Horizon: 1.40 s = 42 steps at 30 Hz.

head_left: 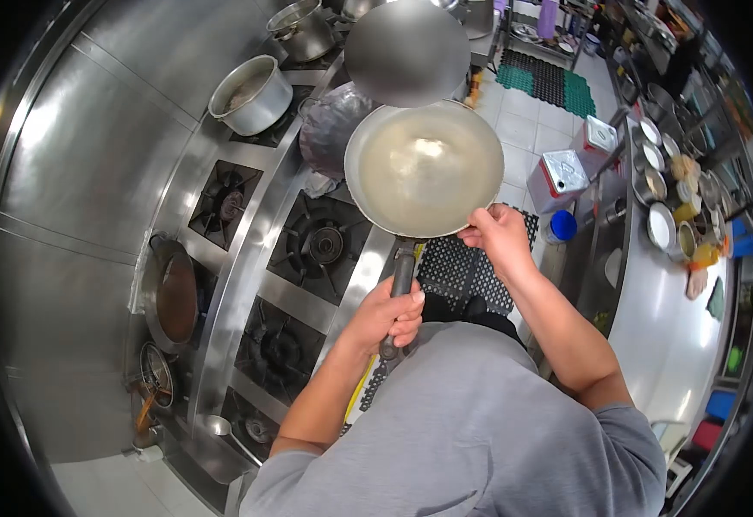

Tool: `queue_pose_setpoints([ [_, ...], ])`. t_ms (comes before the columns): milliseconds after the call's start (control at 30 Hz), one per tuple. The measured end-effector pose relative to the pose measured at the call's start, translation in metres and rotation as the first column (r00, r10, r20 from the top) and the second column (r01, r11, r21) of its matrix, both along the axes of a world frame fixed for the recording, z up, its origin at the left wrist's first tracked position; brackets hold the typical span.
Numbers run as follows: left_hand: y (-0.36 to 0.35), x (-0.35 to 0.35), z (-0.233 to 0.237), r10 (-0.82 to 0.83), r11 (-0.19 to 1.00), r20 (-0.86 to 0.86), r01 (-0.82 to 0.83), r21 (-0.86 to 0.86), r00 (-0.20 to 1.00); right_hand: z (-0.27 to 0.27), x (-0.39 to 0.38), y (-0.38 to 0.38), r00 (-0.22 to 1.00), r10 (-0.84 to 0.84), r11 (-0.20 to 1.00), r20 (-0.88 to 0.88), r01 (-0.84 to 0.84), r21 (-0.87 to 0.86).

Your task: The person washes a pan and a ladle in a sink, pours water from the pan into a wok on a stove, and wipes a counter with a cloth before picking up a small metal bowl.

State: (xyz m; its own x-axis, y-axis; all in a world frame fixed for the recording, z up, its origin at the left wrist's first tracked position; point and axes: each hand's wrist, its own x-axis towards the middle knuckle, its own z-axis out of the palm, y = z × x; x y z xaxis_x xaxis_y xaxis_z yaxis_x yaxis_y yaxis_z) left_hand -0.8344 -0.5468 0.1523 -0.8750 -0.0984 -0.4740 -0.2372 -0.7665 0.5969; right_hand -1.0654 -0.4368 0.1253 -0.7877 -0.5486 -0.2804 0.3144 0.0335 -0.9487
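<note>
A frying pan [424, 172] with a pale, shiny inside is held up in front of me, its black handle pointing back toward my body. My left hand [387, 314] is wrapped around that handle. At the near right of the rim, my right hand [499, 237] pinches the edge between thumb and fingers. Left of the pan is a gas burner [324, 244] with a black grate. A dark, rounded wok [335, 129] rests just behind, partly covered by the pan. A blurred grey disc hides what lies beyond the far rim.
A large pot [253, 96] stands on the back burners, with another pot [301, 30] farther off. A brown pan [175, 297] and a strainer [156, 375] sit at the left. Red-and-white tins [557, 179] stand on the floor, beside a counter [652, 319] holding bowls.
</note>
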Motion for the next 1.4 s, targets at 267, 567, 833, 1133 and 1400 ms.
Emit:
queue_pose_setpoints([
  [267,-0.077,-0.057,0.007,0.131,0.991,-0.061,-0.132,0.0,0.989,0.003,-0.071,-0.108,0.988,0.152,0.988,0.002,-0.152,-0.037],
  [567,-0.172,-0.099,0.019,0.262,0.965,-0.094,-0.264,-0.005,0.96,0.009,-0.136,-0.187,0.911,0.407,0.913,-0.063,-0.405,0.042],
  [833,-0.256,-0.118,0.024,0.389,0.92,-0.149,-0.391,0.015,0.909,-0.102,-0.192,-0.072,0.914,0.4,0.847,-0.076,-0.336,0.412],
  [1133,-0.357,-0.137,0.041,0.468,0.882,-0.224,-0.467,0.061,0.855,-0.223,-0.172,0.188,0.949,0.303,0.507,0.088,-0.238,0.828],
  [1400,-0.45,-0.147,0.05,0.574,0.817,-0.258,-0.563,0.12,0.778,-0.18,-0.129,0.22,0.972,0.11,0.495,0.21,-0.237,0.836],
])
